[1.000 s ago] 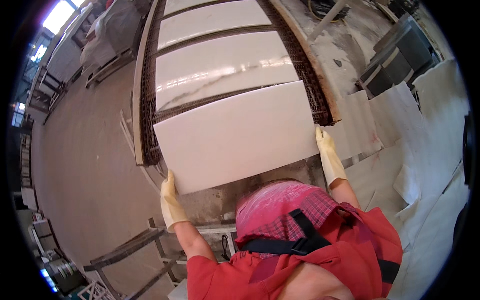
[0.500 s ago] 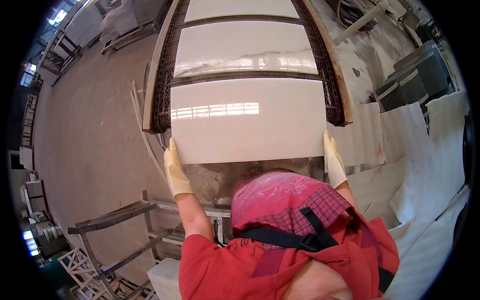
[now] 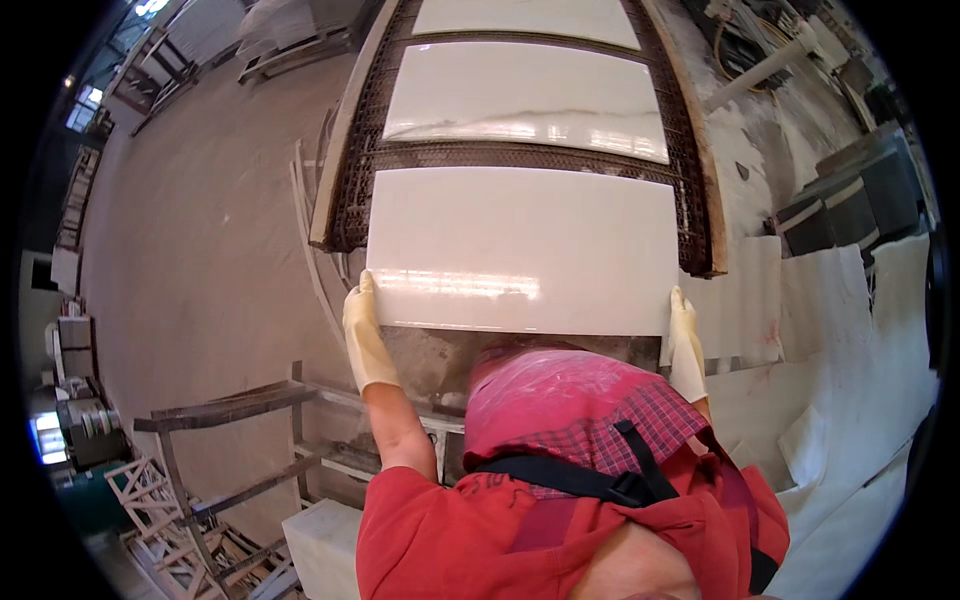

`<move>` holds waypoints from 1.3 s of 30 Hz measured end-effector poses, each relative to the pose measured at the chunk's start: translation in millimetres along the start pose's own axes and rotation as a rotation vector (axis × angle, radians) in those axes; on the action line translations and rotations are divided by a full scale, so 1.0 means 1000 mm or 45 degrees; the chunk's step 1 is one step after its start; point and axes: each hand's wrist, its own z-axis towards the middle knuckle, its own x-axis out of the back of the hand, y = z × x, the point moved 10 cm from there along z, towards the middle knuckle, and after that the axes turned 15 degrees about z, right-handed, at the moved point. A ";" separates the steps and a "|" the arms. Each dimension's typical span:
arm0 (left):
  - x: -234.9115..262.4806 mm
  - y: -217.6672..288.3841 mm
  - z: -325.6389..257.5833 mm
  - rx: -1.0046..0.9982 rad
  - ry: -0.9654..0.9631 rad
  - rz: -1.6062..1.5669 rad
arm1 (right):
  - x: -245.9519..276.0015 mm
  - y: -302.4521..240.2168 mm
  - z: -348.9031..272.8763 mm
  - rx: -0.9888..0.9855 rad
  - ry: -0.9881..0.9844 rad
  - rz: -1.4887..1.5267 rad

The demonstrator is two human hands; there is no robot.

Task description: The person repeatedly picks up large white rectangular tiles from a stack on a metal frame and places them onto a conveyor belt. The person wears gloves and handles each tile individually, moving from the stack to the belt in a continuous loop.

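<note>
— What have we got hold of here?

— A big glossy white slab (image 3: 520,250), held flat by its two short ends. Our left hand (image 3: 366,335) is clamped on the slab's near left corner, our right hand (image 3: 686,340) on its near right corner, both in pale rubber gloves. The slab's far edge lies over the dark mesh conveyor (image 3: 365,150); its near edge overhangs the conveyor's end, right in front of us.

— And beyond the slab?

— A second white slab (image 3: 530,100) lies on the mesh just past ours, and a third (image 3: 525,18) past that, cut off at the top of the view. To the right of the slab, pale sheets (image 3: 800,310) lie spread about; to its left is bare floor (image 3: 190,260), and a metal rack (image 3: 220,410) stands nearer to us on that side.

— How do we handle this step well?

— In our judgement, keep both hands level so the slab doesn't twist, keep its long edges square to the mesh sides, and leave a gap to the slab ahead — a glossy face chips or scratches easily.

— Anything we can't see?

— The fingers under the slab are hidden, so we can't tell how deep the grip goes. Our own chest and red shirt (image 3: 450,540) block whatever is below the near edge, and we cannot tell whether the far edge rests on the mesh or hangs just above it.
</note>
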 end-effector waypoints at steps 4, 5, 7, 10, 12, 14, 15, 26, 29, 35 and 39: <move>0.010 0.001 -0.005 0.039 0.031 0.070 | -0.010 -0.003 -0.012 -0.037 -0.001 -0.003; 0.013 0.003 -0.006 0.049 0.035 0.095 | -0.014 -0.006 -0.016 -0.041 0.002 -0.003; 0.016 0.013 -0.012 0.061 0.032 0.152 | -0.015 -0.015 -0.028 -0.054 0.023 0.001; 0.022 0.021 -0.024 0.064 0.065 0.192 | -0.017 -0.022 -0.031 -0.053 0.020 0.006; 0.016 0.014 -0.014 0.042 0.060 0.088 | -0.008 -0.010 -0.010 -0.032 0.014 0.022; 0.008 0.027 -0.019 0.026 0.019 0.002 | 0.001 0.010 0.015 -0.008 0.020 0.092; 0.006 0.034 -0.023 0.021 -0.006 -0.038 | 0.003 0.015 0.023 -0.004 0.021 0.139; -0.007 0.027 -0.018 0.049 -0.033 -0.120 | 0.013 -0.003 0.019 0.088 0.152 -0.070; -0.003 0.012 0.006 0.031 -0.025 -0.066 | 0.011 -0.002 0.016 0.098 0.172 -0.148; -0.006 0.017 0.018 0.001 -0.033 -0.050 | 0.016 0.008 0.017 0.134 0.192 -0.144; -0.008 0.016 0.027 -0.008 -0.031 -0.050 | 0.009 0.013 0.020 0.139 0.151 -0.077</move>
